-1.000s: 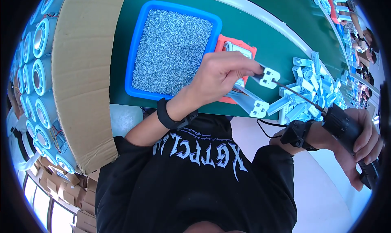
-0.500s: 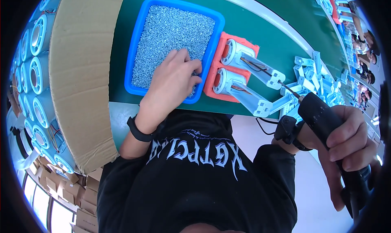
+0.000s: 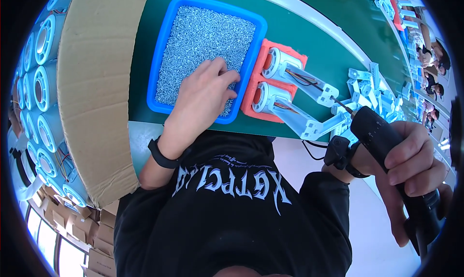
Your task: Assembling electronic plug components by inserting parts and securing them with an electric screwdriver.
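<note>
My left hand (image 3: 204,90) reaches into a blue tray (image 3: 153,78) full of small silver screws (image 3: 208,32). Its fingers are curled down among the screws at the tray's near right side; whatever they pinch is hidden. My right hand (image 3: 411,161) is wrapped round a black electric screwdriver (image 3: 374,129). The thin bit points left and meets, or nearly meets, the end of the farther white bracket (image 3: 309,83). That bracket and a nearer one (image 3: 297,117) extend from two white cylindrical motor housings with wires, both resting in a red foam holder (image 3: 249,100).
Loose white brackets (image 3: 365,90) lie heaped on the green table (image 3: 324,49) beyond the screwdriver. A cardboard sheet (image 3: 96,83) stands left of the tray, with stacked white cylinders (image 3: 44,88) behind it. Cartons (image 3: 101,248) sit at lower left. Other people work at far right.
The screwdriver and my right hand have shifted slightly left, the bit staying by the farther bracket's end. My left hand stays in the screws, almost unmoved.
</note>
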{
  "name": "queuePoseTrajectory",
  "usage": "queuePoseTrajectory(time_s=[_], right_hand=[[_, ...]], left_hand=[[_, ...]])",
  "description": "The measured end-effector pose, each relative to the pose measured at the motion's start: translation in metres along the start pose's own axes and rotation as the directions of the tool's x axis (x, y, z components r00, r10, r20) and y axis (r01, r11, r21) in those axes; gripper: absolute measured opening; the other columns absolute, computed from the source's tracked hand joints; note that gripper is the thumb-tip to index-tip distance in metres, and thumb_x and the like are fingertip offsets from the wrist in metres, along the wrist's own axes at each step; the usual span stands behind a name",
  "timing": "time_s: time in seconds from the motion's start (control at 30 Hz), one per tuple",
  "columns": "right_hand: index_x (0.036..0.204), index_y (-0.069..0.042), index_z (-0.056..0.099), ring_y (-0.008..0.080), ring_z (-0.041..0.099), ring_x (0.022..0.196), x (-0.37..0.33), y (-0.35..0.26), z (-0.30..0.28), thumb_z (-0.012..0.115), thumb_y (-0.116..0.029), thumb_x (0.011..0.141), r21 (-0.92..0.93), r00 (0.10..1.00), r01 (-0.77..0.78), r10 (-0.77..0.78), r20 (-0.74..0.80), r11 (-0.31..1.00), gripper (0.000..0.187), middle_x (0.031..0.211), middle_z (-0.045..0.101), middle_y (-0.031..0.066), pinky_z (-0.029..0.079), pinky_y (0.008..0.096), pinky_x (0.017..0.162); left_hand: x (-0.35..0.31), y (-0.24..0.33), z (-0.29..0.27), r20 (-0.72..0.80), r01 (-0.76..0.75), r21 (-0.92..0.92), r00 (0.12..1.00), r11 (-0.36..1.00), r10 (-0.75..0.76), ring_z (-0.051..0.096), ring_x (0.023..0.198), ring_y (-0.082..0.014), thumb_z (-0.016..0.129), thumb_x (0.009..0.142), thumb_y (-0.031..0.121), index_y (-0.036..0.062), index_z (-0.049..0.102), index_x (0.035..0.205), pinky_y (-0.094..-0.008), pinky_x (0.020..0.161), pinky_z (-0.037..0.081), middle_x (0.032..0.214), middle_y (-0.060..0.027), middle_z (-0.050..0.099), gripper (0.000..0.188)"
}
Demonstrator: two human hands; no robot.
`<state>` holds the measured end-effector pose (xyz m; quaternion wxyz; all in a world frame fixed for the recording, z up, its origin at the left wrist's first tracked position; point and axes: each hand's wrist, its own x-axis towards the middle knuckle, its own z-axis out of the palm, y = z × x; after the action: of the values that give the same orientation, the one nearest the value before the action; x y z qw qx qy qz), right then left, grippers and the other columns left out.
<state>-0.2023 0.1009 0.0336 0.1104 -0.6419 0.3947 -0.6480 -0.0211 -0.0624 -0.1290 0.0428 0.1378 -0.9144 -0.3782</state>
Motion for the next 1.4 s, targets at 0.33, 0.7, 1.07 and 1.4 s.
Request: queuePoseTrajectory(time_s=[0.33, 0.7, 1.07, 1.4], right_hand=[[0.075, -0.007, 0.047, 0.014, 0.061, 0.056, 0.001, 0.005, 0.0, 0.079, -0.044, 0.068, 0.04, 0.998, -0.022, 0.02, 0.064, 0.999, 0.05, 0.073, 0.054, 0.004, 0.052, 0.0216, 0.048], [0.078, -0.007, 0.047, 0.0142, 0.06, 0.055, 0.004, 0.008, -0.004, 0.08, -0.046, 0.066, 0.092, 0.993, -0.067, 0.057, 0.104, 0.994, 0.052, 0.067, 0.058, 0.0062, 0.05, 0.0196, 0.05], [0.074, -0.007, 0.048, 0.0126, 0.059, 0.055, -0.001, 0.009, -0.006, 0.081, -0.044, 0.065, 0.096, 0.987, -0.158, 0.158, 0.007, 0.983, 0.051, 0.067, 0.056, 0.0032, 0.048, 0.0185, 0.052], [0.07, -0.006, 0.049, 0.0112, 0.059, 0.055, 0.0, 0.015, -0.013, 0.081, -0.04, 0.067, 0.14, 0.991, -0.127, 0.131, -0.019, 0.982, 0.046, 0.071, 0.054, 0.0023, 0.049, 0.0193, 0.051]], left_hand=[[0.003, -0.009, -0.002, -0.063, -0.007, -0.122, 0.998, 0.993, -0.001, 0.06, 0.072, -0.0253, 0.067, 0.07, 0.003, 0.0044, 0.065, 0.075, -0.036, 0.061, 0.049, 0.075, -0.0083, 0.058, 0.005], [0.039, 0.027, 0.01, -0.375, -0.252, -0.402, 0.922, 0.88, 0.093, 0.065, 0.068, -0.0191, 0.066, 0.073, -0.003, 0.0042, 0.071, 0.088, -0.0262, 0.061, 0.051, 0.08, -0.0092, 0.068, 0.017], [0.048, 0.037, 0.042, -0.19, -0.093, -0.808, 0.976, 0.581, -0.109, 0.061, 0.077, -0.0126, 0.062, 0.078, -0.006, 0.0005, 0.065, 0.089, -0.0244, 0.064, 0.049, 0.087, -0.0083, 0.063, 0.013], [0.055, 0.037, 0.054, -0.418, -0.315, -0.584, 0.907, 0.748, 0.056, 0.061, 0.076, -0.0216, 0.061, 0.077, -0.005, 0.0018, 0.061, 0.086, -0.0293, 0.064, 0.048, 0.085, -0.0105, 0.063, 0.011]])
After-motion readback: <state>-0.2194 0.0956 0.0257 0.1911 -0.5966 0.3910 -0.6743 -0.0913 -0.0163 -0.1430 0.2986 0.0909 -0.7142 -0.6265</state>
